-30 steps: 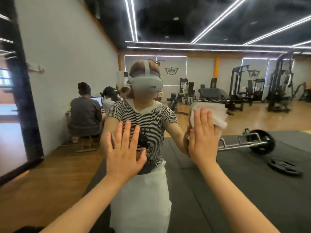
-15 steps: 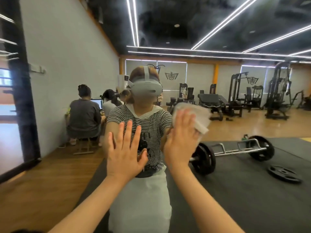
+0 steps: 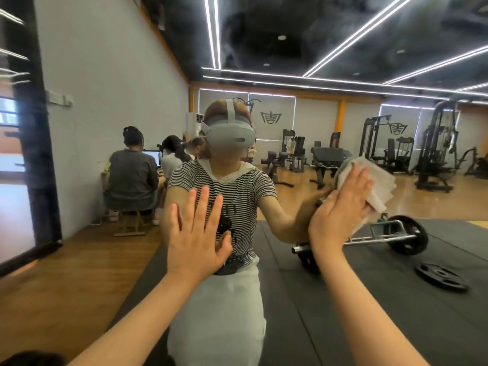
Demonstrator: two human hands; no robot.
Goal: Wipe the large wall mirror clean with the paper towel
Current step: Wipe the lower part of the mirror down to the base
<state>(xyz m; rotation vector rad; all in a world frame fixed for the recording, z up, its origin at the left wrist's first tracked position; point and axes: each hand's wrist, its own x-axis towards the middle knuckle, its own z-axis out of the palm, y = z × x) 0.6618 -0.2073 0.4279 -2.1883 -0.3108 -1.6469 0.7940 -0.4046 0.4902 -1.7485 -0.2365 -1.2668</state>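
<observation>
Your right hand [image 3: 340, 207] presses the soft, light paper towel [image 3: 375, 180] flat-fingered on the hard, fragile mirror [image 3: 105, 88]; left hand [image 3: 196, 239] spread, bracing.

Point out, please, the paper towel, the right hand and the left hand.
paper towel [image 3: 380, 186], head view, bare white folds past the fingertips.
right hand [image 3: 340, 207], head view, back of the hand.
left hand [image 3: 196, 239], head view, back of the hand.

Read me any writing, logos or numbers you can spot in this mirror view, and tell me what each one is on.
No legible words or numbers anywhere.
Window blinds: a dark crest-like emblem, no readable letters; a second one sits further right.
Striped shirt: a dark print on the chest, partly behind the left hand, unreadable.
Laptop screen: lit, too small to read.
Wall plate: blurred.
</observation>
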